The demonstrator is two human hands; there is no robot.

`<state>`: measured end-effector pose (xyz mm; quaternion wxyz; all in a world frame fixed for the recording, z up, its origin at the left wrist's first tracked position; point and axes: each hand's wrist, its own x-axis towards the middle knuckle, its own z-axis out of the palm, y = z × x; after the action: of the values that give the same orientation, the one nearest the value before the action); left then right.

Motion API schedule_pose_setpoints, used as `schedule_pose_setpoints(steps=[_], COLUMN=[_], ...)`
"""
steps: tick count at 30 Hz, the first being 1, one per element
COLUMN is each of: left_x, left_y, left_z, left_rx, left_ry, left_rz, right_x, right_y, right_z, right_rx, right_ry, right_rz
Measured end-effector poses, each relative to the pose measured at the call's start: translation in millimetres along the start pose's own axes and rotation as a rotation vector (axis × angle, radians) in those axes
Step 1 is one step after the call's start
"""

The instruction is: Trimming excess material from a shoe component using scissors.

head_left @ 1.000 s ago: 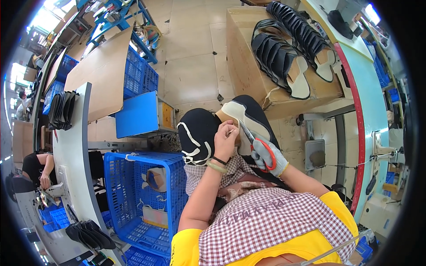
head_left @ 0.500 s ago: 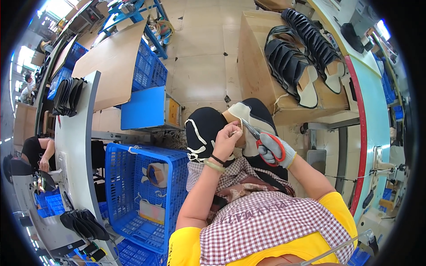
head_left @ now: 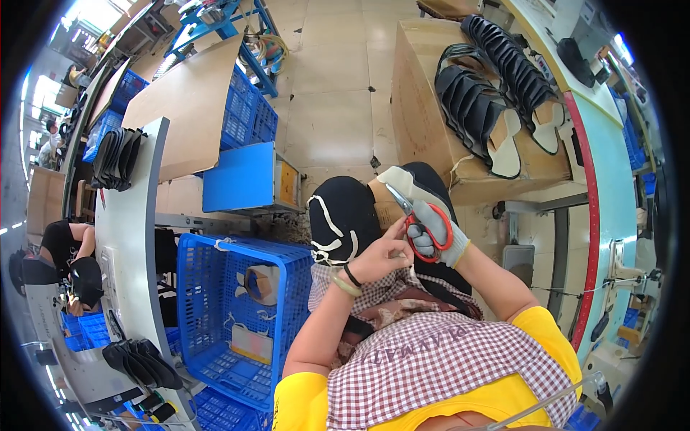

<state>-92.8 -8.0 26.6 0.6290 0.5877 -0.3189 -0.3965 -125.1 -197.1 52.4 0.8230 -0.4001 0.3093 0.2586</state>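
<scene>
My gloved right hand (head_left: 430, 231) grips red-handled scissors (head_left: 399, 201), their blades pointing away from me toward my knees. Under the blades, a cream-and-black shoe upper (head_left: 402, 179) lies across my lap. Just left of the scissor handles is my bare left hand (head_left: 381, 258), its thumb and fingers pinched together close to the apron. Whatever sits in that pinch is too small to make out. Thin white strips (head_left: 328, 219) cling to the dark cloth over my left knee.
A blue crate (head_left: 241, 244) holding a few pieces stands at my left. Rows of black-and-cream shoe uppers (head_left: 474, 108) lie on a cardboard box (head_left: 424, 72) ahead right. A co-worker (head_left: 68, 248) sits beyond the grey table edge (head_left: 152, 179).
My left hand has drawn back from the shoe upper toward my lap, below the scissors. The right hand with the scissors has shifted slightly left. At far left, the co-worker's hands have moved.
</scene>
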Motion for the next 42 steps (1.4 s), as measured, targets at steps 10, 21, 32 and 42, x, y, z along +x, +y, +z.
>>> schedule_pose_setpoints(steps=[10,21,32,42], left_x=[37,44,73,63], left_y=[-5,7,-6,-6], left_z=[-24,-25,-57,-63], left_rx=[-0.206,0.758,0.545,0.542], left_ry=[0.821,1.091,0.753,0.667], left_rz=[-0.195,0.085,-0.294,-0.158], right_x=[-4,-14,-11,-14], right_y=[4,4,20,7], right_z=[-2,12,32,24], right_rx=[-0.016,-0.008,-0.051,-0.031], right_ry=[-0.058,-0.068,-0.005,-0.081], right_rz=[-0.005,0.012,-0.214,-0.120])
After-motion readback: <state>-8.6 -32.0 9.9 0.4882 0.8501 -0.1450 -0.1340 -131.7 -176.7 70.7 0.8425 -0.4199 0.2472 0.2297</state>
